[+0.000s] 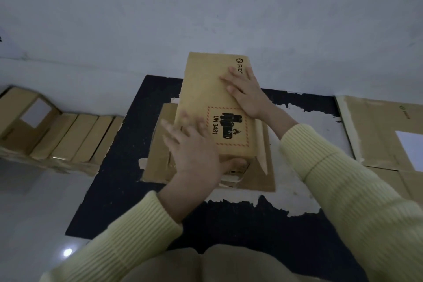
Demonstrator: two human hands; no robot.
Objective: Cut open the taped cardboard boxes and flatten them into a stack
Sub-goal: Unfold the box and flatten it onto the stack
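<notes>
A brown cardboard box (203, 89) printed with a "UN 3481" battery label stands on a dark, torn mat (109, 190), its flaps spread beneath it. My right hand (246, 92) lies flat with straight fingers on the box's far top, near the printed logo. My left hand (194, 144) is blurred; its fingers rest on the top near the label and its thumb hooks round the near lower edge. The near end of the box looks open, with pale inner edges showing.
A row of several taped cardboard boxes (59, 135) lies at the left against the wall. Flattened cardboard (375, 135) with a white label lies at the right. The white wall rises close behind the box. My knees fill the bottom of the view.
</notes>
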